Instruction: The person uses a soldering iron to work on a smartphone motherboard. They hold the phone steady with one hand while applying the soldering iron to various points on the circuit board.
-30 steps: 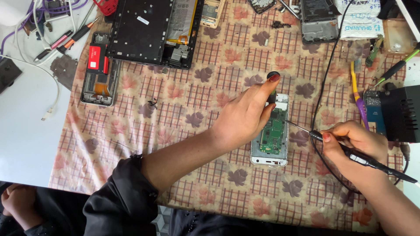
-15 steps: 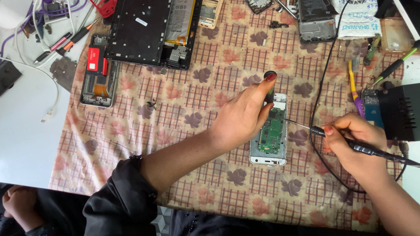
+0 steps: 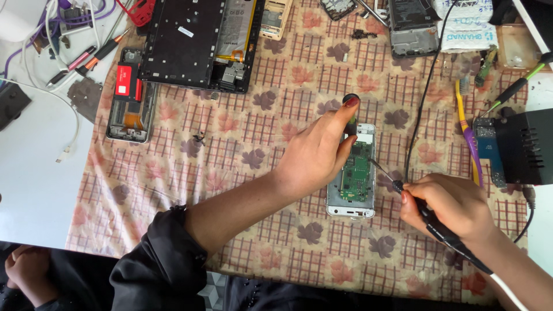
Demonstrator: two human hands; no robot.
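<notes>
An opened white phone lies on the patterned cloth with its green circuit board bare. My left hand rests over the phone's upper left. It pinches a thin upright tool with a round black cap, and the index fingertip sits on that cap. My right hand is to the right of the phone, closed around the black handle of a soldering iron. The iron's thin metal tip touches the right side of the board.
A black soldering station stands at the right edge, with a yellow and purple toothbrush beside it. A black cable runs down the cloth. At the back lie a black dismantled device, a phone frame with a red label and loose parts.
Both hands keep their grips and stay over the phone. The iron's tip stays at the board's right side, and the view has shifted only slightly.
</notes>
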